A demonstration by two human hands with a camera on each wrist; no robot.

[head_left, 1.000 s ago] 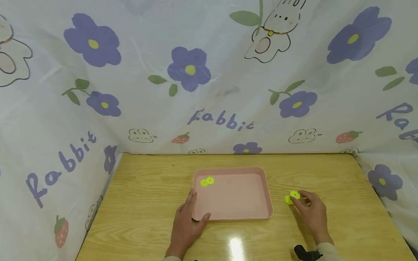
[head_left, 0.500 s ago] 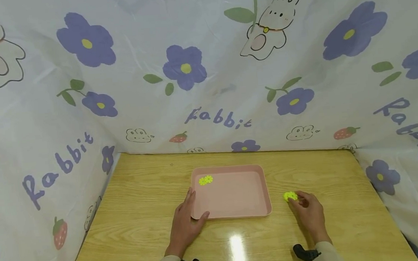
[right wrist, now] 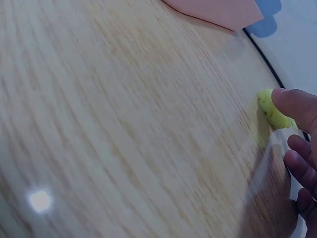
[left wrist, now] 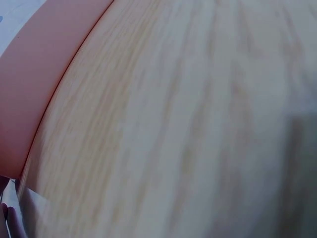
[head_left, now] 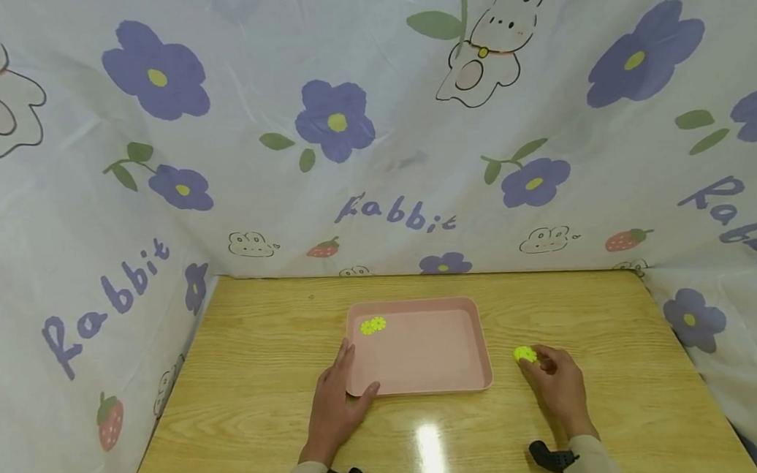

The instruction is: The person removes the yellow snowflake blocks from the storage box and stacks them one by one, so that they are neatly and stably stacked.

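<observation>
A shallow pink tray [head_left: 422,391] lies on the wooden table. Two small bright yellow flower-shaped pieces [head_left: 373,325] sit side by side in its back left corner. My left hand [head_left: 338,408] rests against the tray's left side, fingers stretched along the wall and thumb by the front rim. To the right of the tray, my right hand [head_left: 560,385] pinches yellow flower-shaped pieces [head_left: 524,354] between thumb and fingers, close over the table. In the right wrist view the thumb lies across the thick yellow pieces [right wrist: 270,110], partly hiding them.
The wooden table [head_left: 260,333] extends around the tray. A white cloth [head_left: 386,155] with purple flowers and rabbits walls the back and both sides. Each wrist wears a black camera mount, such as the right wrist mount [head_left: 552,457].
A second ago one yellow flower stuck out at an angle over another in my right hand; now they lie together in one compact shape. My left hand has stayed at the tray.
</observation>
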